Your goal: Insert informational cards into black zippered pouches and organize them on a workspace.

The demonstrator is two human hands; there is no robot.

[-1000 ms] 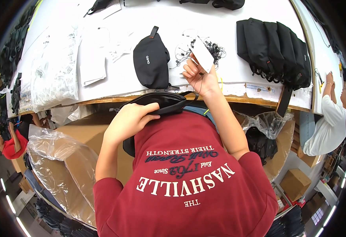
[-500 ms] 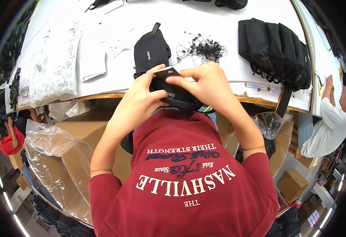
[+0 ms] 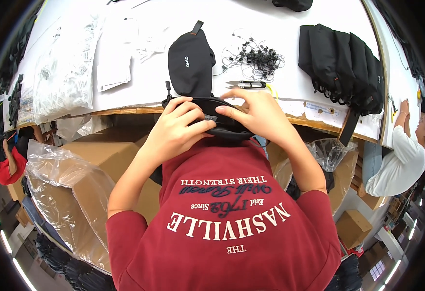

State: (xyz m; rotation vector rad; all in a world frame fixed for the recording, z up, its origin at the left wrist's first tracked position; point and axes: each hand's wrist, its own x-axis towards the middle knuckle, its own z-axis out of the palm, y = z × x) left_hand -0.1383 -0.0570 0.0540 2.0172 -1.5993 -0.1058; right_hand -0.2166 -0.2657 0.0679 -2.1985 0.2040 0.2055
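Note:
A black zippered pouch bag (image 3: 189, 63) lies with its flap on the table and its opened body at the table's front edge, above my lap. My left hand (image 3: 176, 126) is closed on the near left rim, fingers curled over into the opening. A small grey label (image 3: 209, 118) shows inside by those fingertips. On the right side of the opening, my right hand (image 3: 256, 109) holds the rim, thumb inside and index finger at the far edge. Black thread snips (image 3: 247, 84) lie just beyond my right hand. The bag's bottom is hidden.
A tangle of black cords with small tags (image 3: 261, 60) lies beyond the snips. Several black bags (image 3: 338, 63) are stacked at right. Clear plastic packets (image 3: 66, 72) and white sheets (image 3: 114, 72) lie at left. Cardboard boxes (image 3: 100, 150) stand below; a co-worker in white (image 3: 401, 160) is at right.
The dark card with a hole, held between my hands before, is out of sight. My hands have dropped to the bag's opening, which now shows wider. The snips have come into view.

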